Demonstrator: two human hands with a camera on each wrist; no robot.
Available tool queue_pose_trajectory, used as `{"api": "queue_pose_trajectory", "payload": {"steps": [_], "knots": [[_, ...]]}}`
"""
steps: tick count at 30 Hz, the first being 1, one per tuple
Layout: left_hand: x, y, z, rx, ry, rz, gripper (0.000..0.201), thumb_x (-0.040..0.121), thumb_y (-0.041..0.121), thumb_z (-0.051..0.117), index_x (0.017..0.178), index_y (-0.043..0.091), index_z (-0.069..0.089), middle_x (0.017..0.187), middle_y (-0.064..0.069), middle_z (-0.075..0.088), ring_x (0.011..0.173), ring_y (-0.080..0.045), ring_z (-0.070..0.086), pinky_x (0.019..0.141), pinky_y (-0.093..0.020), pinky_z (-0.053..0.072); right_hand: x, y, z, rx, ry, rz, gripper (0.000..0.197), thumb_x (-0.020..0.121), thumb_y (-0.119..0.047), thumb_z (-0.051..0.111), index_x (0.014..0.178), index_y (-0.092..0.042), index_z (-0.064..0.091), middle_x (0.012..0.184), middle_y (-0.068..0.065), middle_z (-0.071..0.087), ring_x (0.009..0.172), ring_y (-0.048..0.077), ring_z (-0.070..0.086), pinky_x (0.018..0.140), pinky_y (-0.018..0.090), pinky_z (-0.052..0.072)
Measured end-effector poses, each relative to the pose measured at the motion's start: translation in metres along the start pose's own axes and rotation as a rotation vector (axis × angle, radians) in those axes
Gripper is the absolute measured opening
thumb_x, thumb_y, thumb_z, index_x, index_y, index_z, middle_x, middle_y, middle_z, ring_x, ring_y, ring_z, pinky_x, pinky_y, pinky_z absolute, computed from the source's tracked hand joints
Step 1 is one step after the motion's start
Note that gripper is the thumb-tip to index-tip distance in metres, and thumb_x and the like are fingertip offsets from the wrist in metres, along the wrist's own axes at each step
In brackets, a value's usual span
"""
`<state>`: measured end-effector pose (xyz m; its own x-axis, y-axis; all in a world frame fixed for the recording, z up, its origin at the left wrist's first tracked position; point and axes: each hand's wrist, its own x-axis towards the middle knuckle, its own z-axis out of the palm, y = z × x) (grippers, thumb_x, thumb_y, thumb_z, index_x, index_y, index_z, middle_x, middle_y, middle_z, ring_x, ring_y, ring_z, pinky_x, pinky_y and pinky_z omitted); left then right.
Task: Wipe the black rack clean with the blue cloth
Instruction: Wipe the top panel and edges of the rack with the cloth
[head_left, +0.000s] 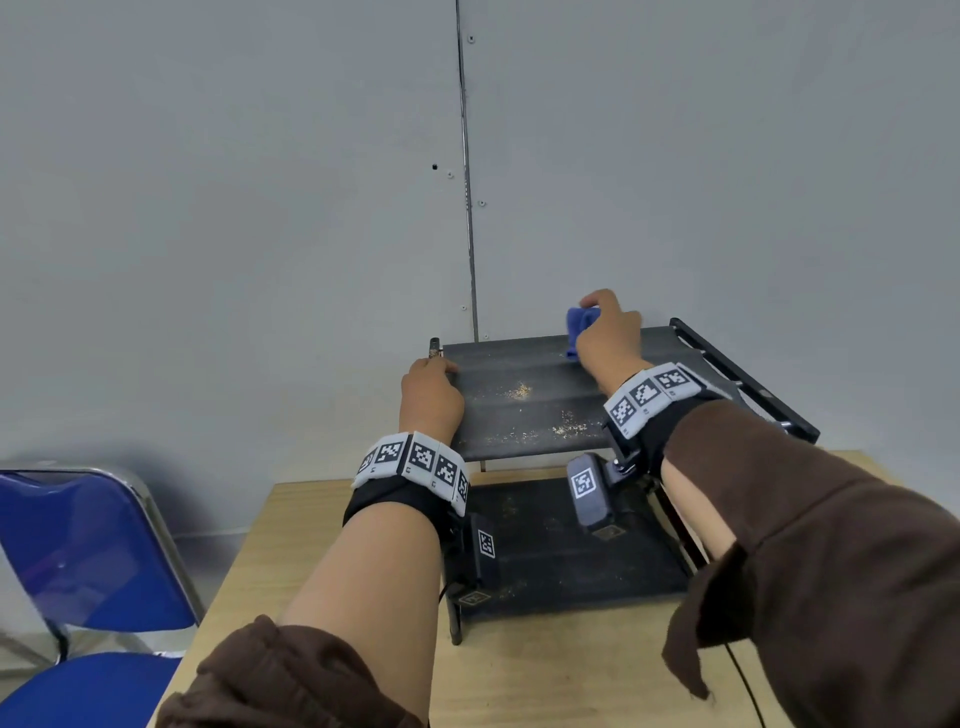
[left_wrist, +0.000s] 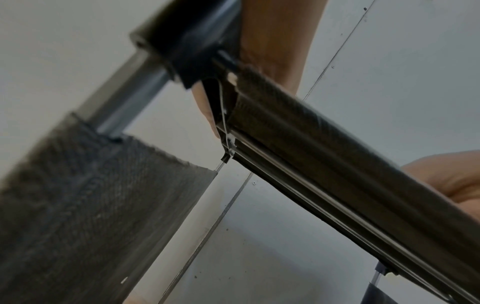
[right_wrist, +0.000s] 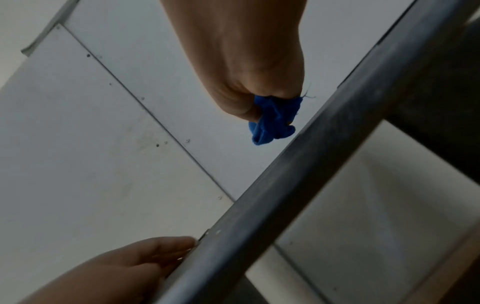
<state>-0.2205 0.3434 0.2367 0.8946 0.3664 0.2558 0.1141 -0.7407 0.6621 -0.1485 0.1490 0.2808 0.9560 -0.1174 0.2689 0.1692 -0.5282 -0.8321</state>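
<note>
A black two-tier rack (head_left: 524, 410) stands on a wooden table against the wall. Pale crumbs (head_left: 519, 391) and dust are scattered over its top shelf, and more lie on the lower shelf (head_left: 561, 561). My right hand (head_left: 597, 317) pinches the bunched blue cloth (head_left: 579, 322) at the back edge of the top shelf, right of the middle. In the right wrist view the cloth (right_wrist: 272, 121) hangs from my curled fingers (right_wrist: 259, 82), just above a rack rail (right_wrist: 311, 174). At the shelf's left edge, my left hand (head_left: 431, 389) grips the frame (left_wrist: 324, 156), with its fingers (left_wrist: 275, 41) curled round it.
The wooden table (head_left: 545, 675) shows bare in front of the rack and to its left. A blue folding chair (head_left: 88, 561) stands left of the table. The grey panelled wall (head_left: 260, 208) rises right behind the rack.
</note>
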Motion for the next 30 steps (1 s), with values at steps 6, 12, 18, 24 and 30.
{"api": "queue_pose_trajectory", "payload": {"steps": [6,12,18,24,30], "knots": [[0.001,-0.001,0.002,0.004,0.006,0.005,0.045,0.085,-0.008,0.038,0.121,0.011,0.058,0.134,-0.011,0.048,0.125,-0.028,0.044,0.106,-0.033,0.037,0.024,0.015,0.007,-0.466,-0.156,0.082,0.041,0.093,-0.014,0.045,0.134,-0.011,0.042,0.137,0.022,0.038,0.124,0.039,0.038,0.099,0.037,0.036],[0.003,-0.001,0.001,-0.005,0.008,-0.008,0.047,0.085,-0.008,0.038,0.121,0.012,0.059,0.135,-0.01,0.048,0.126,-0.027,0.044,0.105,-0.032,0.037,0.015,0.0,0.032,-0.499,-0.357,-0.039,0.043,0.093,-0.014,0.047,0.135,-0.01,0.04,0.134,0.023,0.039,0.119,0.039,0.046,0.094,0.036,0.042],[0.003,0.0,0.002,0.003,0.023,-0.001,0.044,0.087,-0.007,0.037,0.122,0.01,0.058,0.134,-0.011,0.05,0.124,-0.028,0.045,0.105,-0.033,0.037,0.013,-0.013,0.037,-0.043,-0.383,-0.181,0.052,0.081,0.0,0.062,0.13,-0.013,0.056,0.132,0.007,0.056,0.122,0.025,0.051,0.099,0.029,0.04],[0.002,0.001,0.002,-0.001,0.016,0.002,0.045,0.087,-0.007,0.037,0.125,0.008,0.056,0.134,-0.012,0.049,0.124,-0.028,0.044,0.105,-0.033,0.037,0.03,0.003,0.034,-0.414,-0.217,-0.045,0.036,0.095,-0.016,0.047,0.131,-0.011,0.048,0.13,0.022,0.043,0.112,0.037,0.052,0.091,0.033,0.042],[0.0,0.001,0.001,-0.037,0.022,-0.004,0.052,0.086,-0.007,0.036,0.135,0.007,0.043,0.133,-0.014,0.05,0.124,-0.029,0.044,0.102,-0.035,0.038,0.022,-0.012,0.046,-0.52,-0.419,-0.081,0.039,0.094,-0.009,0.046,0.132,-0.014,0.047,0.132,0.02,0.044,0.116,0.035,0.05,0.087,0.032,0.039]]}}
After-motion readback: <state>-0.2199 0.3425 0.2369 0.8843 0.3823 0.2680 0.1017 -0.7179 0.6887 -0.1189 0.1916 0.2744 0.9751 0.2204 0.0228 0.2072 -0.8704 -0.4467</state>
